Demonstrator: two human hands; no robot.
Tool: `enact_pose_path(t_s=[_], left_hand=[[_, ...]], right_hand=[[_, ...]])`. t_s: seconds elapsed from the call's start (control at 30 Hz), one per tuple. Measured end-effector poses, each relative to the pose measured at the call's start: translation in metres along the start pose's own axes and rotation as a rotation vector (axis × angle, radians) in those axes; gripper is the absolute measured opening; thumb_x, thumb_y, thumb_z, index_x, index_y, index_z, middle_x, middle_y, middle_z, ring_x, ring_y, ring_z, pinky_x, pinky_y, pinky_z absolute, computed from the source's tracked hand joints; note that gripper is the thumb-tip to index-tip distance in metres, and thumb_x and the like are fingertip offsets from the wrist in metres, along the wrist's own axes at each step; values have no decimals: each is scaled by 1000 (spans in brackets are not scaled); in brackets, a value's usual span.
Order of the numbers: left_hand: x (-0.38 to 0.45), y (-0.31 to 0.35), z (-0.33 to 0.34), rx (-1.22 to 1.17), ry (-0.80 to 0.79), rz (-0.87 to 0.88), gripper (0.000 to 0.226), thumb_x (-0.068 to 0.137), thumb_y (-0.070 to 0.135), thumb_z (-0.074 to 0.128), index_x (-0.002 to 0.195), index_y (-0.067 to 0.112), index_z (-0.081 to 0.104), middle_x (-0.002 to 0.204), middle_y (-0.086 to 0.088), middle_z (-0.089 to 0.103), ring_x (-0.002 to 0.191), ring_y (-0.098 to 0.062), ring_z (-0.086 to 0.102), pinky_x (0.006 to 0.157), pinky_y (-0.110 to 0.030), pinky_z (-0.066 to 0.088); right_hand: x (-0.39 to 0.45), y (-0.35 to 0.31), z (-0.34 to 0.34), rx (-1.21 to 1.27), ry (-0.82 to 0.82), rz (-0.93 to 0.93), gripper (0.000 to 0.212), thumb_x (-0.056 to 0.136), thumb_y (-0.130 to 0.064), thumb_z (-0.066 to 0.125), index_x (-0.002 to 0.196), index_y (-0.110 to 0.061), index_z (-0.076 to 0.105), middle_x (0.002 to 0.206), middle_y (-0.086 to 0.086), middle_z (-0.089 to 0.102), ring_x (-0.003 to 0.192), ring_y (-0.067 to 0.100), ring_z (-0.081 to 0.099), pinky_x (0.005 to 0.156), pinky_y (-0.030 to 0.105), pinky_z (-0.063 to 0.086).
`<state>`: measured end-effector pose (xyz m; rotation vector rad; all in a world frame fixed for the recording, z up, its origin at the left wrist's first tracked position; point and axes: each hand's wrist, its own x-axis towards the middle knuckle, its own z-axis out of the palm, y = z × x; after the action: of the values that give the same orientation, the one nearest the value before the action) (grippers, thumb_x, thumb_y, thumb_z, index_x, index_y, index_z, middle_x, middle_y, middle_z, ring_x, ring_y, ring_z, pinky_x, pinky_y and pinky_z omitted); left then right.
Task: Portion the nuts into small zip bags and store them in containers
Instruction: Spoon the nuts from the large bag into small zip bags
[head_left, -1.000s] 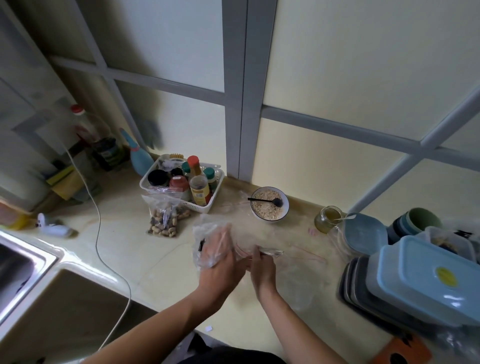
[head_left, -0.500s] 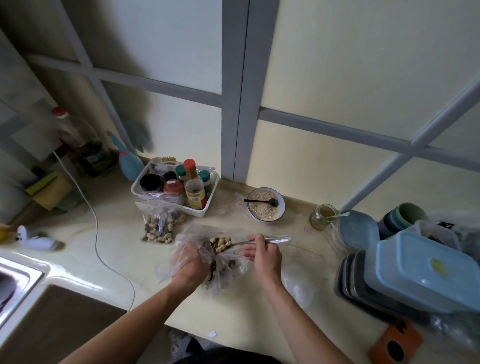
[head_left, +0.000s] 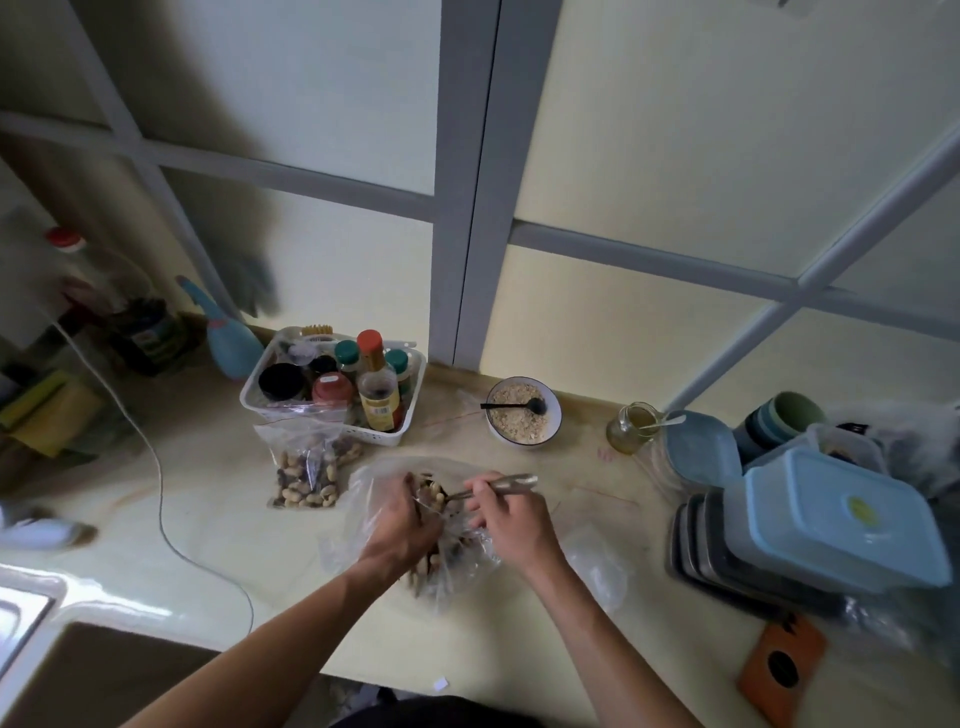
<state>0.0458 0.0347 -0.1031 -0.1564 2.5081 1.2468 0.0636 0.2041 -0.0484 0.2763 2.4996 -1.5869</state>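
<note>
A large clear plastic bag of nuts (head_left: 451, 558) lies on the counter in front of me. My left hand (head_left: 402, 525) grips the bag's crumpled mouth on its left side. My right hand (head_left: 511, 519) holds a metal spoon (head_left: 498, 486) whose tip points into the bag's opening. A small zip bag filled with nuts (head_left: 309, 467) stands to the left, against a white basket. Another clear bag (head_left: 597, 564), seemingly empty, lies flat to the right of my hands. A light blue lidded container (head_left: 841, 519) sits on a stack at the right.
A white basket of bottles and jars (head_left: 270, 405) stands at the back. A bowl of crumbs with a black spoon (head_left: 522, 410) and a small glass jar (head_left: 631, 428) are beside it. Stacked dark trays (head_left: 727, 577), cups, a white cable (head_left: 161, 499) and the sink edge (head_left: 31, 603) surround the counter.
The big bag of nuts came down from my raised left hand onto the counter. My left hand now bunches its mouth, and the spoon in my right hand has moved to the opening.
</note>
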Motion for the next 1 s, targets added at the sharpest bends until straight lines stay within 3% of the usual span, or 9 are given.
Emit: enact_pose_path(t_s=[0.17,0.3,0.4,0.57,0.7,0.77,0.87,0.93,1.0], left_hand=[[6,0,-7,-5,37,57,58,86,15,73,134,8,43,126,-9,55,114,-25,56,99,-38,48],[5,2,-11,-70,9,197,41,85,8,76,108,23,45,100,6,53,92,4,54,82,-5,38],[5,-1,-13,-85,-15,232,50,83,7,79,117,14,43,100,12,50,92,12,52,81,1,34],[12,-8,-15,-72,-59,182,44,86,16,77,114,20,43,100,4,59,86,-11,61,77,-14,45],[9,-6,-21,24,-132,196,50,92,21,71,131,11,41,120,0,51,111,-16,52,104,-35,42],[8,-3,-23,2,-32,191,50,87,22,76,128,15,46,113,6,52,107,-16,54,93,-28,47],[4,-3,-28,-57,60,301,49,82,22,82,123,18,53,105,14,51,98,5,52,78,-8,41],[3,-2,-33,-39,48,284,47,82,24,81,120,17,54,104,5,54,93,8,52,74,-2,38],[1,-3,-39,-13,27,165,46,89,29,74,126,11,53,112,-6,55,91,-3,52,77,-6,39]], right_hand=[[-12,-2,4,-74,-92,-157,21,97,-19,60,108,-26,77,78,-8,74,68,7,72,66,19,54],[-18,0,4,-102,-66,-284,23,98,-23,58,113,-26,75,94,-3,73,73,9,72,70,19,53],[-19,-4,0,-180,-200,-224,24,97,-22,60,115,-28,75,92,-3,73,79,9,70,77,22,54],[-19,-10,-4,-3,-34,-164,21,97,-19,63,110,-26,78,81,-3,77,77,9,74,75,28,60],[-16,-14,-7,-40,-120,-150,21,97,-20,64,108,-29,78,80,-2,77,76,11,73,75,28,59],[-15,-16,-7,-54,-13,-182,20,98,-21,61,106,-27,78,79,-7,76,71,6,73,70,28,60],[-14,-14,2,-133,364,-251,21,101,-23,52,95,-22,73,68,-7,70,59,6,67,56,28,55],[-15,-12,9,-215,582,-246,24,102,-22,49,89,-18,69,63,-4,66,56,10,62,53,26,46],[-15,-9,14,-291,636,-243,31,101,-25,44,85,-14,67,66,0,66,61,20,63,56,28,41]])
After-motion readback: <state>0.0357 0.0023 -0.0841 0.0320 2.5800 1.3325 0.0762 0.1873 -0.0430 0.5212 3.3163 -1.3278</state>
